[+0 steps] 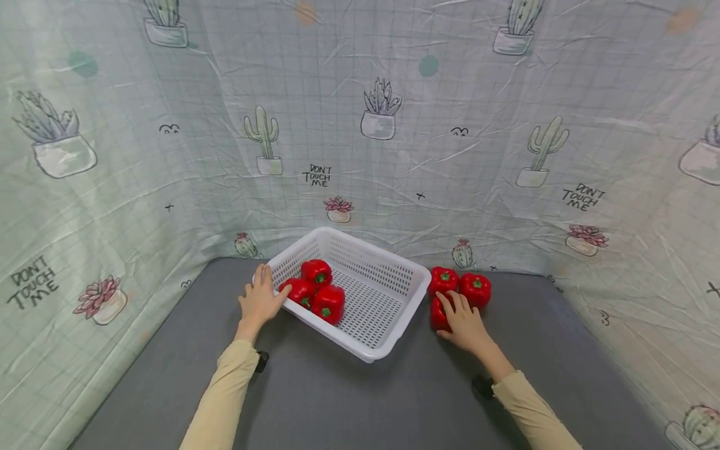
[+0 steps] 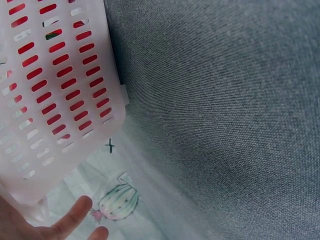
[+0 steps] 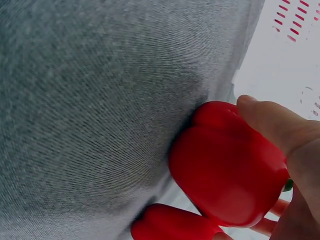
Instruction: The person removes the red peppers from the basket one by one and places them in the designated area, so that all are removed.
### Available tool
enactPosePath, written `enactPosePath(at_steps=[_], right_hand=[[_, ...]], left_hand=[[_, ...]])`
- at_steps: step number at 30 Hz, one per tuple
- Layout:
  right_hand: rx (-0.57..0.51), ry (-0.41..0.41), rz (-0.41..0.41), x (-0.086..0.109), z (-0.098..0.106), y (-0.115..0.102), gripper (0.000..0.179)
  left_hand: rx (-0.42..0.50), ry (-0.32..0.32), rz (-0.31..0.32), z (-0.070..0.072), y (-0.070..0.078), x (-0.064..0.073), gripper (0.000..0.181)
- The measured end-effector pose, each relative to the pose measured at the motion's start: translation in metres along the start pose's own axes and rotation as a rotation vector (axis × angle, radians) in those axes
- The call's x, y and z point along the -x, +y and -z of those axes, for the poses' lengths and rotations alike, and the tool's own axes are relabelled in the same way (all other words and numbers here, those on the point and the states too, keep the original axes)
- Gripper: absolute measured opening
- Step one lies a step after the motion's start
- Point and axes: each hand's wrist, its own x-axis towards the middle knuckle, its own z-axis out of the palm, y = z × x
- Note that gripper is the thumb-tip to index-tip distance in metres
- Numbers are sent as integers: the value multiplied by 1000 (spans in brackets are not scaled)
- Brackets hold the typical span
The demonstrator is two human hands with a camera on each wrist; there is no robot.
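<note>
On the grey fabric-topped worktop [image 1: 337, 400], a glossy red, blocky bell pepper [image 3: 225, 165] sits right of the white perforated plastic basket [image 1: 368, 262], beside two more red bell peppers [image 1: 475, 289]. The right hand [image 1: 465, 322] has its grip curled round it, thumb opposing fingers; the left hand [image 1: 260, 299] spreads its grip at the basket's left corner. The pepper is probably light and firm, slick-skinned, easily bruised; best cupped round its widest sides, without squeezing.

Basket [image 1: 371, 269] on table [image 1: 360, 406]: 3 peppers [image 1: 329, 304] inside, left; 3 loose peppers [image 1: 475, 289] right of basket.
</note>
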Motion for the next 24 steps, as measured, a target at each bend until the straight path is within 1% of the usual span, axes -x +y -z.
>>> enactPosePath(at_steps=[3,8,16,19,24], right_hand=[[-13,-22,-13,0,3,-1,87],[-28,-26,-26,-2,9,-4,86],[-73,70,-22,-14,28,-17,74],[-75,106,3,-19,35,-21,71],[-79,135,59,-30,48,-31,70]], left_hand=[[-3,2,0,0,0,0,80],[-13,7,3,-1,0,1,80],[-19,9,11,-2,1,0,80],[-22,4,13,-2,0,-1,80],[-19,2,11,-1,0,-1,80]])
